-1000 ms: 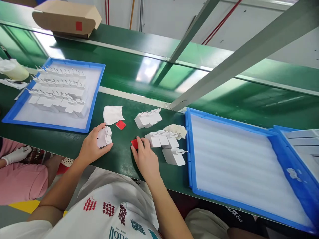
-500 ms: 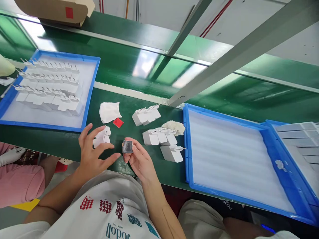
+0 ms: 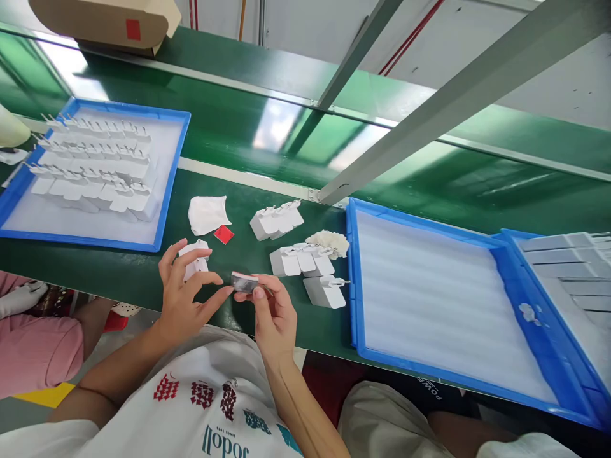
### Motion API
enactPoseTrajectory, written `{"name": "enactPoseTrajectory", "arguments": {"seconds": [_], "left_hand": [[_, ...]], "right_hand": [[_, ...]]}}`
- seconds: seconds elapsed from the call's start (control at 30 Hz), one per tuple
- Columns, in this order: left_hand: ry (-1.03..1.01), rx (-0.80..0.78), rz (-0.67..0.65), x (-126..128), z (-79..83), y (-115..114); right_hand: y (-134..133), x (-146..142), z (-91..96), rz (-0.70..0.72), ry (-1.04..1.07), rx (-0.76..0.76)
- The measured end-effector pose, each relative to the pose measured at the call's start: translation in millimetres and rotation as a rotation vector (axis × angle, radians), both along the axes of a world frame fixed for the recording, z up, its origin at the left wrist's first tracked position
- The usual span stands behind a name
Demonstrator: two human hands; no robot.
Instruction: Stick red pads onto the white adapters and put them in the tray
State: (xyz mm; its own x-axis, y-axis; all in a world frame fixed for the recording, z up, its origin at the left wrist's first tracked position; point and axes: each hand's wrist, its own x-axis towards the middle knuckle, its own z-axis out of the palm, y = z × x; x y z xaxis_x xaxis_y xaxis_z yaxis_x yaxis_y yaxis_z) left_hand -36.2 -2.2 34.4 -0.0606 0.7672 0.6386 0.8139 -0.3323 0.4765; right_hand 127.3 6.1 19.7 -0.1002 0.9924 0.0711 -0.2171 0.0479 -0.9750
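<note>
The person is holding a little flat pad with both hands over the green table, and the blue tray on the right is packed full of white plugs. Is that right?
Not quite. The head view shows the blue tray on the right holds only its white ridged liner, no plugs. The plugs fill the blue tray on the left. The rest is right: the right hand holds the little flat pad, the left hand touches it, over the green table.

Cardboard box (image 3: pixel 102 22) cut off at top; right trays (image 3: pixel 568 267) cropped.
</note>
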Motion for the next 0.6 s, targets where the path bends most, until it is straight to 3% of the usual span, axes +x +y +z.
{"name": "enactPoseTrajectory", "arguments": {"seconds": [0.23, 0.4, 0.53, 0.6], "left_hand": [[-0.006, -0.053, -0.082, 9.8, -0.3, -3.2], [-0.145, -0.157, -0.133, 9.1, 0.8, -4.8], [-0.162, -0.196, -0.178, 8.4, 2.5, -6.7], [-0.161, -0.211, -0.204, 8.8, 3.0, -7.3]], "right_hand": [[-8.1, -4.9, -1.2, -0.076, -0.289, 0.280], [-10.4, -3.5, -6.3, -0.040, -0.320, 0.296], [-6.1, 0.5, -7.1, -0.022, -0.152, 0.234], [-3.7, 1.3, -6.0, 0.070, -0.108, 0.173]]}}
